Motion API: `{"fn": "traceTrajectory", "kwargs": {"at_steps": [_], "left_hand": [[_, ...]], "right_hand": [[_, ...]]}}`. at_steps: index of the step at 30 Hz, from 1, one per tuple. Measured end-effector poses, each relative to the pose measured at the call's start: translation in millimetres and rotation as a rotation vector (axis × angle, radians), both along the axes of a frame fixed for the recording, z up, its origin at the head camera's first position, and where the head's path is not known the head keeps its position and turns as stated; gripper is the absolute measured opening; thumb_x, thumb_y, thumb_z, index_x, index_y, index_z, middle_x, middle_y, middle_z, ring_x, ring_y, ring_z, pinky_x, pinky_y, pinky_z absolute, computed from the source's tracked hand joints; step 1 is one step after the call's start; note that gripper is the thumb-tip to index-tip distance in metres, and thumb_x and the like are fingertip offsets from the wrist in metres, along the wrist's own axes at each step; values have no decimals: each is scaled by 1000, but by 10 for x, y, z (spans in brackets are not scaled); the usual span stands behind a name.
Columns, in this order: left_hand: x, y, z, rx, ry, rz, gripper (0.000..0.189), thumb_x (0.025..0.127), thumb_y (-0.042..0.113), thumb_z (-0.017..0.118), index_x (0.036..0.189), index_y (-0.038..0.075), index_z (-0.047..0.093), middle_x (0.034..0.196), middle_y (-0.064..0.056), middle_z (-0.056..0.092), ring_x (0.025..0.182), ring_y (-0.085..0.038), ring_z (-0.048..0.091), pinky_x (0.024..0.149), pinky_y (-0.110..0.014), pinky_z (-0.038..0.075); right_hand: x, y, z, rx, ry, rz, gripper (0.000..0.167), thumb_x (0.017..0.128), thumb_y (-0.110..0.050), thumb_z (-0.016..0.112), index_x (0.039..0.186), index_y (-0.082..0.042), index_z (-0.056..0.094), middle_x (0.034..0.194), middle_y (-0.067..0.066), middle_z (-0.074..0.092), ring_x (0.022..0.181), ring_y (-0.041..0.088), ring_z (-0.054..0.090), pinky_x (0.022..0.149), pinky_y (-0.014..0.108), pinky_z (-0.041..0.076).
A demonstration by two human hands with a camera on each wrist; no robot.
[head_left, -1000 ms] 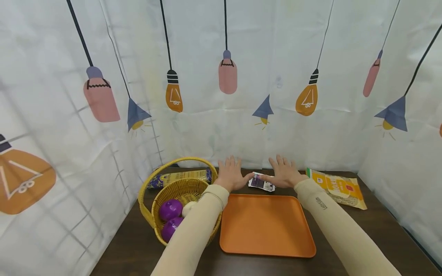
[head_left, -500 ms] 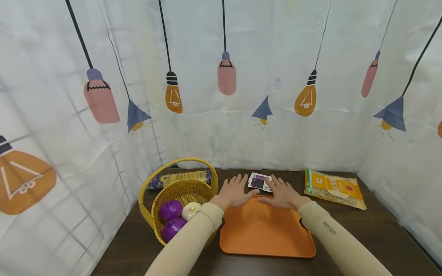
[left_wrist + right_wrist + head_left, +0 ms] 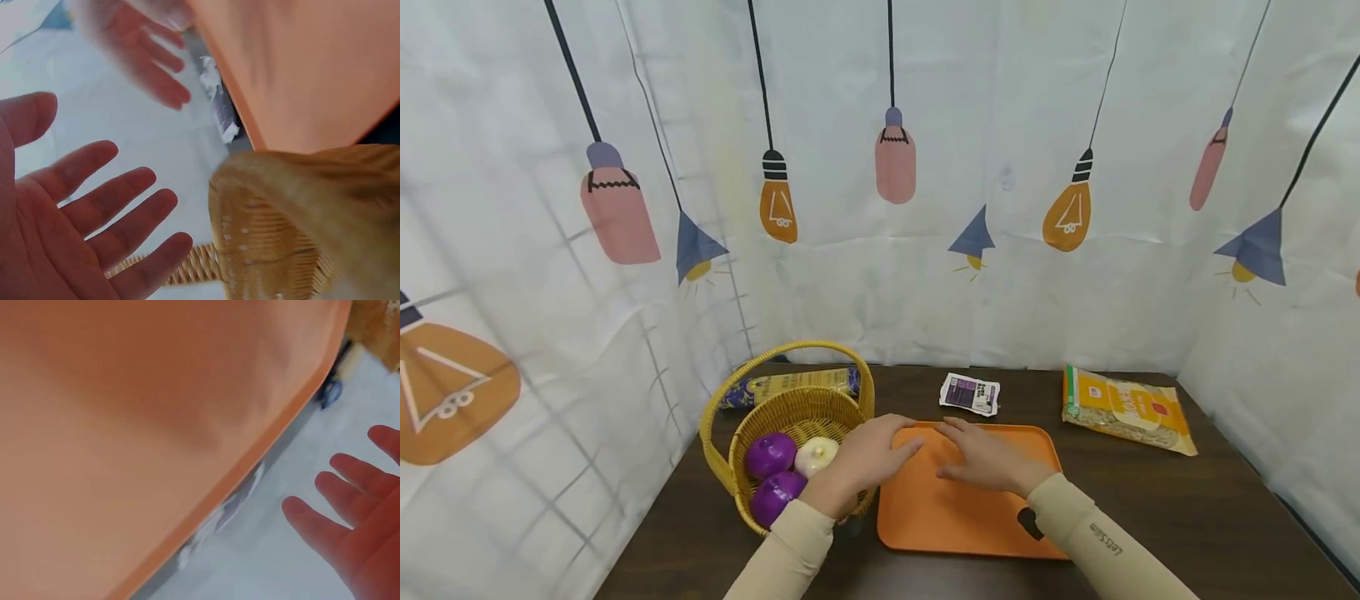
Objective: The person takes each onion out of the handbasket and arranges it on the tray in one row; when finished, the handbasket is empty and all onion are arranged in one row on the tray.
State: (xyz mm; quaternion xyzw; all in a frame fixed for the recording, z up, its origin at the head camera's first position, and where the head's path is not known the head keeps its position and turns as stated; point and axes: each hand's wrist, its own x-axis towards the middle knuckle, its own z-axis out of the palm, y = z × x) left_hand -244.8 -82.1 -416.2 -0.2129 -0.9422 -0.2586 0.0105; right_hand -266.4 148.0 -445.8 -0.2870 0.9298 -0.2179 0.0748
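My left hand [image 3: 867, 460] hovers between the basket's right side and the tray's left edge, its fingers extended and holding nothing. Over the orange tray [image 3: 955, 525] is my right hand [image 3: 988, 460], fingers loosely straight, also holding nothing. The yellow wicker basket [image 3: 820, 403] has a tall arched handle. Inside it lie two purple onions [image 3: 771, 455] and a whitish onion-shaped one [image 3: 816, 456]; the left hand and forearm may hide more. In the left wrist view, the left hand [image 3: 94, 219] has spread fingers near the basket rim [image 3: 250, 165].
Behind the tray lies a small white-and-purple packet [image 3: 970, 394]. A yellow-and-orange bag of grain or oats [image 3: 1127, 408] rests at the back right. Behind the basket is a long blue-and-yellow package [image 3: 797, 383]. A printed white curtain [image 3: 880, 283] encloses the dark table [image 3: 1157, 500].
Both hands have drawn back from the far side of the tray towards the person. The left hand has also shifted left towards the basket. Tray, basket and packages stay put.
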Motion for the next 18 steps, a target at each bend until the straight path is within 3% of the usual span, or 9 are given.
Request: {"fn": "traceTrajectory", "kwargs": {"at_steps": [3, 11, 15, 18], "left_hand": [[103, -153, -37, 95, 6, 38, 45, 98, 45, 52, 129, 15, 62, 128, -3, 62, 114, -26, 60, 92, -48, 49], [329, -544, -79, 301, 55, 218, 32, 98, 39, 55, 120, 19, 67, 118, 4, 67, 111, -22, 61, 92, -48, 48], [436, -747, -118, 395, 218, 318, 17, 96, 25, 62, 108, 19, 72, 105, 4, 71, 95, -19, 66, 82, -41, 53], [510, -891, -131, 480, 425, 378, 11, 93, 13, 65, 100, 15, 74, 95, 3, 73, 81, -14, 66, 73, -28, 53]], "right_hand": [[62, -137, -25, -17, 9, 16, 69, 92, -44, 64, 149, -12, 40, 155, 17, 33, 134, 37, 42, 102, 54, 40], [177, -459, -126, -80, 173, 40, 57, 93, -37, 64, 141, -12, 50, 144, 11, 48, 125, 31, 53, 99, 48, 45], [248, -591, -138, -152, 204, 47, 50, 94, -33, 64, 138, -12, 53, 142, 10, 51, 124, 28, 54, 99, 46, 45], [295, -678, -125, -216, 223, 44, 46, 94, -30, 64, 136, -13, 56, 140, 7, 53, 125, 26, 53, 100, 45, 44]]}}
